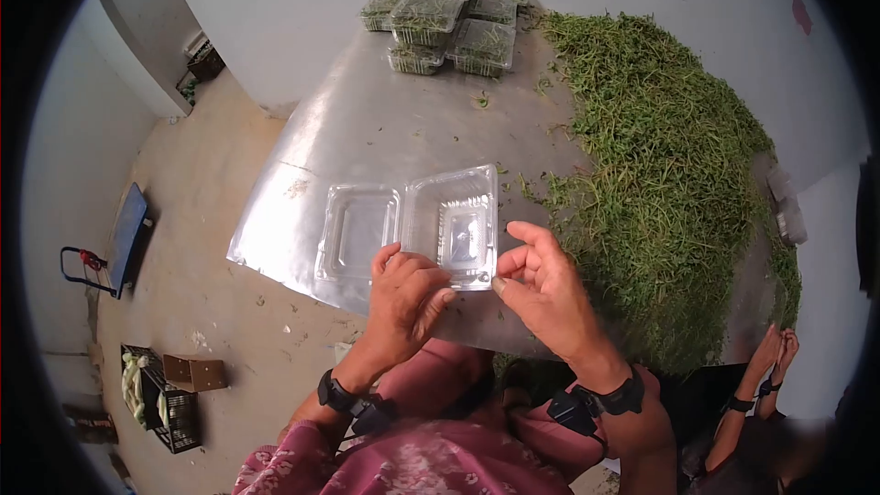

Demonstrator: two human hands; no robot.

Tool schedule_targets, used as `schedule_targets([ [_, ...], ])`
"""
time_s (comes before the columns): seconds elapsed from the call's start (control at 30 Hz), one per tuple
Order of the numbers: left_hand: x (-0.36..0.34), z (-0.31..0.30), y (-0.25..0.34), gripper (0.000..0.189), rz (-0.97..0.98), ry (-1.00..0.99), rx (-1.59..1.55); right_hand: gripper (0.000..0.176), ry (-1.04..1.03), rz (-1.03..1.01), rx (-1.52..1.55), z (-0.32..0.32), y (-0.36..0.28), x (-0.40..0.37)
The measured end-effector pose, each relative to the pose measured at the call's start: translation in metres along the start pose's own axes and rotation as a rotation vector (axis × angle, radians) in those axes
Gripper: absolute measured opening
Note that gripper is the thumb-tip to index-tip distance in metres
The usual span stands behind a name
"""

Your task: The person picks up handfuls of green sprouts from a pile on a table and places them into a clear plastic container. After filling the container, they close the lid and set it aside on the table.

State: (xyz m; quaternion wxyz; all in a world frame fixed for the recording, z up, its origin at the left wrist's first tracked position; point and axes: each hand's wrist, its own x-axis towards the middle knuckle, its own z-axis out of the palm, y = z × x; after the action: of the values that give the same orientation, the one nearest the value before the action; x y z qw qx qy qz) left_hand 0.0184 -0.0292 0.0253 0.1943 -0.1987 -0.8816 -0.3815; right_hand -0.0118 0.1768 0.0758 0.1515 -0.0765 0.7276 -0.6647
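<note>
An empty clear plastic container point(465, 229) lies opened out on the metal table, its lid point(361, 231) to the left of its deeper half. My left hand point(405, 295) rests at the near edge where lid and base meet, its fingers bent over the rim. Beside the base's near right corner is my right hand point(541, 289), thumb at the corner and fingers curled but apart; whether it grips the rim is unclear. A large heap of green stems and leaves point(669, 147) covers the right side of the table.
Filled clear boxes point(426, 18) are stacked at the table's far end. A blue cart point(128, 234), a black crate point(170, 408) and a cardboard box point(194, 373) stand on the floor at left. A co-worker's hands point(777, 348) show at the lower right, beside the table point(321, 142).
</note>
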Motion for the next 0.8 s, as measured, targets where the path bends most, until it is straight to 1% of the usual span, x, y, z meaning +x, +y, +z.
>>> schedule_targets([
  [0.1, -0.001, 0.001, 0.003, 0.019, -0.014, -0.016, -0.03, 0.054, -0.051, 0.072, 0.114, 0.0, 0.004, 0.0],
  [0.2, -0.003, 0.001, 0.005, 0.017, -0.042, -0.036, -0.077, 0.052, -0.1, 0.092, 0.183, -0.002, 0.002, -0.001],
  [0.4, -0.002, 0.0, 0.006, 0.017, -0.051, -0.05, -0.068, 0.051, -0.104, 0.044, 0.141, -0.001, 0.001, -0.003],
  [0.6, -0.001, -0.001, 0.011, 0.018, -0.033, -0.041, -0.046, 0.05, -0.129, -0.061, 0.148, 0.001, 0.008, -0.005],
  [0.8, -0.003, -0.002, 0.009, 0.02, -0.04, -0.044, -0.053, 0.048, -0.106, -0.06, 0.124, 0.002, 0.011, -0.006],
])
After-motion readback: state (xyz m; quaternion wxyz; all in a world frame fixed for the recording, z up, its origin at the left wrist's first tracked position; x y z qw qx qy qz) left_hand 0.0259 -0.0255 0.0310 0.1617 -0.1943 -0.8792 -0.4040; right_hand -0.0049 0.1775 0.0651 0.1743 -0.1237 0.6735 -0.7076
